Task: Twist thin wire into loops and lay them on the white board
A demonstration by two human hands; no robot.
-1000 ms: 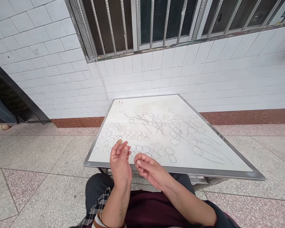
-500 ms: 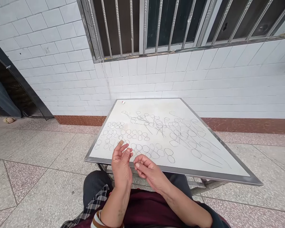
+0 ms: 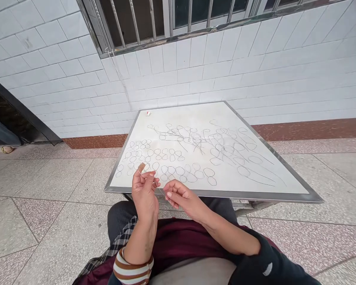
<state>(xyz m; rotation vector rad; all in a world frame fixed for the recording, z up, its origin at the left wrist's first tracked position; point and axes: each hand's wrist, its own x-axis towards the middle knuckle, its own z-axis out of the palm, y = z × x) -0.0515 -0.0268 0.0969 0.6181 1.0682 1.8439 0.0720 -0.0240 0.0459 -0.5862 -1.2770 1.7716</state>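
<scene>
A thin wire [image 3: 161, 191] runs between my two hands, in front of the table's near edge. My left hand [image 3: 145, 194] is closed on it, thumb against the fingers, with a tan wrap around one raised fingertip. My right hand [image 3: 182, 199], just to the right, pinches the wire between thumb and fingers. Beyond my hands, flower-like wire loops [image 3: 175, 173] lie in rows on the white table [image 3: 178, 113]. Long-stemmed wire loops [image 3: 225, 148] overlap each other over the middle and right of the tabletop.
A small white and red object [image 3: 148, 113] lies at the table's far left corner. Behind the table stands a white tiled wall [image 3: 178, 83] with a barred window [image 3: 136, 23]. My knees are under the near edge.
The view has tilted downward, so the wall and table sit higher in the picture. My hands remain close together, and the wire between them now shows more clearly.
</scene>
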